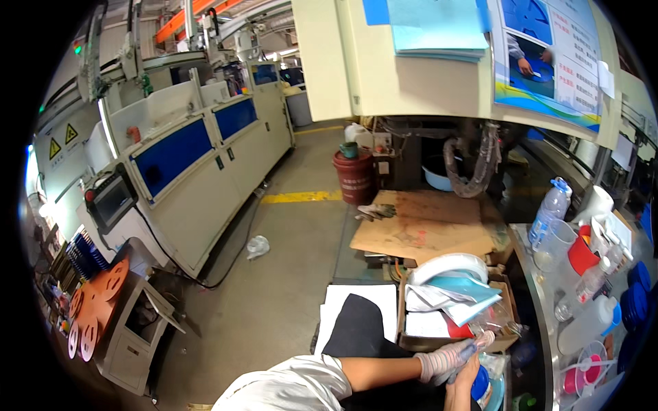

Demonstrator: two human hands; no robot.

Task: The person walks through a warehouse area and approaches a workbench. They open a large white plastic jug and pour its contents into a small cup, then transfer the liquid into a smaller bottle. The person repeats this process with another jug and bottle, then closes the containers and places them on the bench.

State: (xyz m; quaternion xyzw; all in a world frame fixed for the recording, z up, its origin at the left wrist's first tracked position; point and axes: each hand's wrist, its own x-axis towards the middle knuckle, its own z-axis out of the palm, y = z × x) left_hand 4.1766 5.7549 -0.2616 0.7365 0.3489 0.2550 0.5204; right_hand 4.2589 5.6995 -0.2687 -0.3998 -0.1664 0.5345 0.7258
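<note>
My left hand (442, 361), in a pale, pink-striped work glove (430, 366), reaches right over my lap. Its gloved fingers look stretched out beside the cardboard box, though details are small. My bare right hand (465, 378) meets it from below, its fingers closed on the glove near the palm. Just right of that hand is a round blue-topped container (481, 385), partly covered by it. Past that, the rim of a light blue basin (496, 396) shows. A dark trouser knee (356, 322) lies under my left arm.
A cardboard box (404, 342) of papers and wrappings stands ahead of my hands. At right, a metal bench (541, 308) carries bottles and cups. A white machine cabinet (411, 89) overhangs the front; a brown-red drum (355, 179) stands beyond. Crumpled plastic (258, 247) lies on the floor.
</note>
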